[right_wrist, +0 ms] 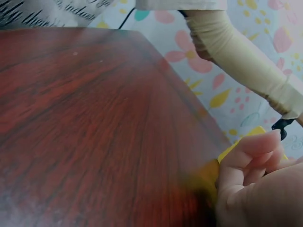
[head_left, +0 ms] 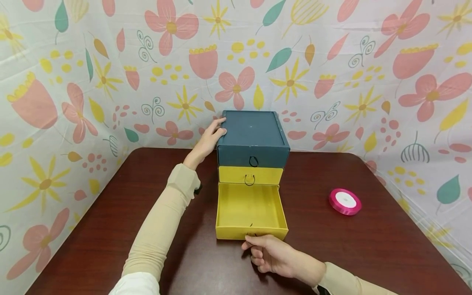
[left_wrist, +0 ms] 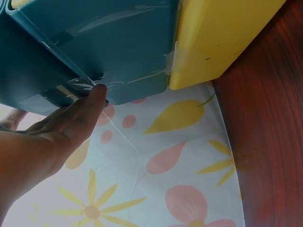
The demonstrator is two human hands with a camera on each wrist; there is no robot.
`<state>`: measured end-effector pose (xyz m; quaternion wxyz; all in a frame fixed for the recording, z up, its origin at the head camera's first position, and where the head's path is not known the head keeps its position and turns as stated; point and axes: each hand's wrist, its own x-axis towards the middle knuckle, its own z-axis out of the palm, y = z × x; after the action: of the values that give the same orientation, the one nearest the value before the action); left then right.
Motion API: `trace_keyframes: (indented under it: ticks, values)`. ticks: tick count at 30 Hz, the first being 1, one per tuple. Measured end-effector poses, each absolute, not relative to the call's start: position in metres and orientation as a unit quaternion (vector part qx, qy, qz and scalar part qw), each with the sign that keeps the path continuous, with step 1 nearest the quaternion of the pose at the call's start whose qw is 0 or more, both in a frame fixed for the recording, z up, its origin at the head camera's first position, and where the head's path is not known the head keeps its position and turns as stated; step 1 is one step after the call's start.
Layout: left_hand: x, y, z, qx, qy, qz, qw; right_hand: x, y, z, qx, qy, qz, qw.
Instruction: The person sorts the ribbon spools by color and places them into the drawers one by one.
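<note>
A small chest of drawers stands at the back of the table, with a dark blue top section above two yellow drawers. The lower yellow drawer is pulled far out and has nothing inside; the upper yellow drawer is closed. My left hand rests against the left side of the blue section, its fingers extended along the top edge, as the left wrist view also shows. At the front of the lower drawer, my right hand pinches the small loop pull with curled fingers, which mostly hide it.
On the right side of the dark red wooden table lies a spool of pink ribbon with a white centre. A flower-patterned cloth hangs behind and along both sides.
</note>
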<state>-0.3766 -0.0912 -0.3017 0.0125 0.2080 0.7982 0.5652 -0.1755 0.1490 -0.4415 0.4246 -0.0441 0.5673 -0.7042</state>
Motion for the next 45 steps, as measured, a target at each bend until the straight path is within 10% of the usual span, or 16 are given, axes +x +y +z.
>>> trace_keyframes:
  ticks: [10,15,26,38,45]
  values:
    - [-0.371,-0.092,-0.298,0.204,0.794,0.573,0.019,-0.171,0.154,-0.402,-0.246,0.615,-0.649,0.374]
    - [-0.359,-0.091,-0.288,0.209,0.795,0.569,0.019,-0.194,0.176,-0.371,-0.32,0.74,-0.571,0.154]
    - [-0.359,-0.09,-0.286,0.209,0.796,0.567,0.021,-0.266,0.277,-0.359,-0.143,0.9,-0.311,-0.27]
    - [-0.359,-0.091,-0.287,0.208,0.795,0.569,0.022,-0.297,0.361,-0.397,0.025,0.992,-0.124,-0.002]
    - [-0.357,-0.09,-0.287,0.209,0.796,0.568,0.018,-0.299,0.37,-0.409,0.038,0.991,-0.116,0.051]
